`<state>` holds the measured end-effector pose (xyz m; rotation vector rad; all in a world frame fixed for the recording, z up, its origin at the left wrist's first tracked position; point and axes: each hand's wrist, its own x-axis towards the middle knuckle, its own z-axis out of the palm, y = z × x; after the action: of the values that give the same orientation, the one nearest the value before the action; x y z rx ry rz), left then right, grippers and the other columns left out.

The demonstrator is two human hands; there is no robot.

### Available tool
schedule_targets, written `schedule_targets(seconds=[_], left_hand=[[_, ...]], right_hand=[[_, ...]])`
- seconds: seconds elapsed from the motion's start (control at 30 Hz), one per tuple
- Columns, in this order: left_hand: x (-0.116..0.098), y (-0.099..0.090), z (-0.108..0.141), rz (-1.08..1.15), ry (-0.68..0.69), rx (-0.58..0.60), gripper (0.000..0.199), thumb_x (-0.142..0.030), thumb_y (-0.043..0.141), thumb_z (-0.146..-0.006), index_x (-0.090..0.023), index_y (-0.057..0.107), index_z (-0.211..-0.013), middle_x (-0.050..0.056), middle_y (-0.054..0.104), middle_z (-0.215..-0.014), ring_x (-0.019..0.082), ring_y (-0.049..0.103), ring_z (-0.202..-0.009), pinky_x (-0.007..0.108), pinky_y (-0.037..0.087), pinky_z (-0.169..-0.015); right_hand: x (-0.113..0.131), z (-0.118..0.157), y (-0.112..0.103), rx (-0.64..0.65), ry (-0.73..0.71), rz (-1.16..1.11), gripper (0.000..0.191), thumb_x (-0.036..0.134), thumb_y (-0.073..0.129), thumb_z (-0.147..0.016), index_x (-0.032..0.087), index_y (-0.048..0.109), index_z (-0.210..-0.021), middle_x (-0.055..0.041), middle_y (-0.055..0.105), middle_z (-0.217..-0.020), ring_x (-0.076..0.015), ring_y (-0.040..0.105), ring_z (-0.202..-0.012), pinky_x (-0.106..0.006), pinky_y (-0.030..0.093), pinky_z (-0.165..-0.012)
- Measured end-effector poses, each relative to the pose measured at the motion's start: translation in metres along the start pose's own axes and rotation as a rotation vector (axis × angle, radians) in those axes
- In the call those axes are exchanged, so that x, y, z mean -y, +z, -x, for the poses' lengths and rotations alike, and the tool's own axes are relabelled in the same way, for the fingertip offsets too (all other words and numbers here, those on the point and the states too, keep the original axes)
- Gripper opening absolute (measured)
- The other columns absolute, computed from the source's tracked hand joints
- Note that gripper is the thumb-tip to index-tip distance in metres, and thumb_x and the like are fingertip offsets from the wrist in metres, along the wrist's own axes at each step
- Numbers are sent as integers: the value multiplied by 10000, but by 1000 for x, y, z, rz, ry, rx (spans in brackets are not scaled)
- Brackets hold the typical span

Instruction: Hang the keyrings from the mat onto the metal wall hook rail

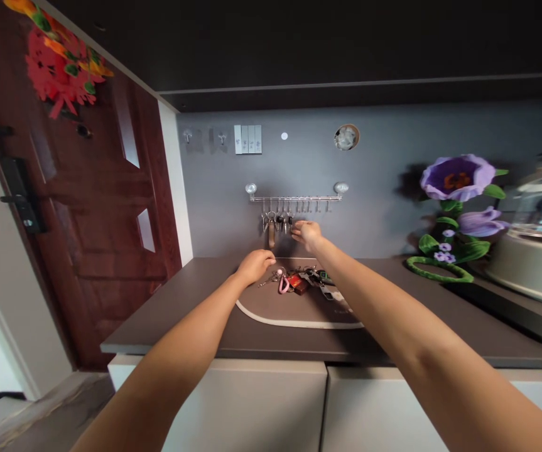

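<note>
Keys (286, 226) hang on the left half of the rail (299, 199) — right hand (308, 235) at their right end, fingers curled; can't tell if clamped on anything. Left hand (254, 267) over the mat (284, 314), fingertips bunched, grip unclear. A knuckle bump could unhook neighbours; a hard tug could pop the round clear mounts (341, 188). Pile (315, 274) — metal bits, soft-looking pink loop (284, 284) — could snag. Mat's matte, pale-rimmed, round-cornered.

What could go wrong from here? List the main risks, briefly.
1. The hanging keys crowd neighbouring hooks, so the right hand beside them might knock a set down.
2. The hook rail appears held by round end mounts; a tug could loosen it.
3. The left hand is near the jumbled key pile, where rings might snag.
</note>
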<state>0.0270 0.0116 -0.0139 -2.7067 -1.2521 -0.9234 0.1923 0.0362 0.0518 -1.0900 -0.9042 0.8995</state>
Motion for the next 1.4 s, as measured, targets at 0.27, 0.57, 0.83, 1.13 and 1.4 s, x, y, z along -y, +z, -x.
schedule_targets(seconds=[0.27, 0.57, 0.83, 1.13, 1.4], left_hand=[[-3, -2, 2, 46, 30, 26, 196, -200, 473, -789, -166, 633, -896, 47, 645, -923, 154, 563, -841, 245, 406, -768], [-1, 6, 3, 25, 34, 46, 215, -215, 461, -792, -162, 629, -915, 57, 637, -947, 165, 551, -878, 258, 402, -785], [-3, 7, 3, 19, 36, 88, 208, -230, 464, -787, -157, 646, -856, 49, 642, -873, 156, 554, -812, 245, 401, -746], [-1, 9, 3, 49, 46, 90, 185, -190, 459, -777, -141, 637, -781, 40, 640, -804, 144, 541, -760, 236, 393, -722], [0, 5, 0, 70, -4, 84, 178, -182, 440, -782, -138, 611, -756, 36, 606, -795, 141, 521, -769, 246, 397, -737]], right_hand=[[-14, 42, -13, 79, 27, 25, 98, 61, 481, -734, 148, 504, -773, -4, 575, -706, -57, 535, -521, -199, 479, -525], [-48, 64, -32, 226, -224, 331, 92, 97, 514, -728, 155, 546, -792, -2, 611, -653, -90, 571, -594, -229, 466, -634], [-55, 62, -33, 268, -486, 732, 162, 77, 547, -685, 192, 603, -783, 8, 628, -673, -118, 565, -663, -248, 418, -761], [-57, 62, -29, 292, -532, 879, 185, 100, 501, -719, 180, 608, -847, -27, 643, -745, -133, 568, -692, -241, 408, -733], [-53, 65, -28, 306, -549, 951, 198, 97, 485, -736, 178, 606, -871, -38, 647, -779, -138, 574, -706, -232, 405, -716]])
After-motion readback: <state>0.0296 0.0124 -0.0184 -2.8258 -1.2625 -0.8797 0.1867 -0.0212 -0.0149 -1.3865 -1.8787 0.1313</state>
